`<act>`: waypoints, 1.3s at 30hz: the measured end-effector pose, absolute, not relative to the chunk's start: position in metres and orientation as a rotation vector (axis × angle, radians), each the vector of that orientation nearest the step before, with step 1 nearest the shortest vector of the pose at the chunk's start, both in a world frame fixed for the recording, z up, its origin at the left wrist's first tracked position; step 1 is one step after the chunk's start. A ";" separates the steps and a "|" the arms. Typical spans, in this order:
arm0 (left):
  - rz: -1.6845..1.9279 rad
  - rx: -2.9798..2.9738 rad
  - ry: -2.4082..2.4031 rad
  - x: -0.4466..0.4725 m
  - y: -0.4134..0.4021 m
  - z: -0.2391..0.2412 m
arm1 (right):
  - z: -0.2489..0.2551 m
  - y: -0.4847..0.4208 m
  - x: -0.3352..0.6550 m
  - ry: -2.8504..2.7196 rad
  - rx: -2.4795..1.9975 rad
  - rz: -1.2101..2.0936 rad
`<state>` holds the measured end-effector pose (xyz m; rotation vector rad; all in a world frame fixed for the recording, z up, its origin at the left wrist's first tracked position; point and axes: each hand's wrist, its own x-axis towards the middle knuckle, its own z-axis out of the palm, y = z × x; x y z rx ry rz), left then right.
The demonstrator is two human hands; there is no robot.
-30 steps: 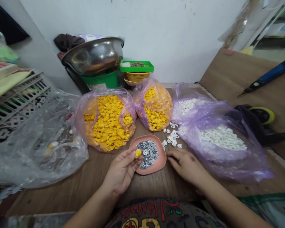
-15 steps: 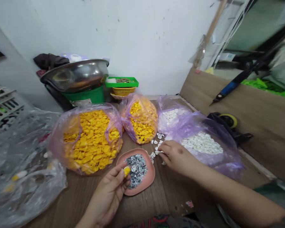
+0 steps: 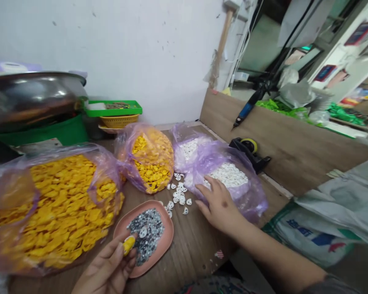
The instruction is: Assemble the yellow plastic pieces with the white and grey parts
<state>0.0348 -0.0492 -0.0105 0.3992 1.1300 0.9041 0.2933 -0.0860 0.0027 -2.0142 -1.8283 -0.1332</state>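
Between the thumb and fingers of my left hand (image 3: 110, 261) is a small yellow plastic piece (image 3: 129, 245), above the near edge of a pink dish (image 3: 168, 232). Small grey and silvery bits (image 3: 150, 230) fill the dish, with one white piece (image 3: 143, 232) lying on them. My right hand (image 3: 219, 202) has its fingers apart and nothing visible in them, at the edge of a purple bag (image 3: 254, 192) of white pieces (image 3: 230, 175). Just left of that hand, several loose white pieces with dark holes (image 3: 180, 196) are scattered on the wooden table (image 3: 190, 241).
Two purple bags of yellow pieces (image 3: 70, 204) (image 3: 153, 173) stand left and centre. Behind them are a green tray (image 3: 135, 107), a yellow basket (image 3: 119, 121) and a metal basin (image 3: 33, 94). A tape dispenser (image 3: 251, 153) and an electric screwdriver (image 3: 245, 112) are by the right-hand board (image 3: 282, 143).
The view has turned right, so everything shifts left in it. My right hand has moved from the loose white pieces toward the purple bag, its fingers spreading. My left hand keeps the yellow piece.
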 end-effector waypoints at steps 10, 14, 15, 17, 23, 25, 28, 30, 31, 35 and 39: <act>0.835 0.423 1.136 0.050 -0.052 -0.004 | -0.027 -0.106 0.293 -2.072 -2.129 0.109; 0.855 0.393 1.164 0.056 -0.054 0.000 | -0.014 -0.098 0.322 -1.886 -2.042 -0.071; 0.858 0.388 1.161 0.058 -0.055 0.000 | -0.010 -0.093 0.332 -1.750 -2.082 -0.173; 0.853 0.385 1.136 0.061 -0.056 0.001 | -0.007 -0.078 0.351 -1.539 -2.274 -0.329; 0.818 0.394 1.018 0.065 -0.064 0.000 | -0.020 -0.049 0.373 -1.524 -2.341 -0.305; 0.804 0.374 0.976 0.063 -0.067 -0.001 | -0.023 -0.052 0.367 -1.539 -2.296 -0.312; 0.776 0.337 0.924 0.063 -0.069 -0.003 | -0.018 -0.065 0.339 -1.531 -2.013 -0.351; 0.746 0.318 0.887 0.065 -0.070 -0.005 | -0.011 -0.075 0.309 -1.586 -1.639 -0.201; 0.724 0.314 0.862 0.066 -0.071 -0.006 | -0.008 -0.080 0.292 -1.658 -1.487 -0.052; 0.658 0.302 0.774 0.071 -0.073 -0.009 | -0.002 -0.088 0.236 -1.915 -1.011 0.347; 0.705 0.247 0.781 0.068 -0.074 -0.011 | -0.004 -0.087 0.221 -1.976 -0.890 0.468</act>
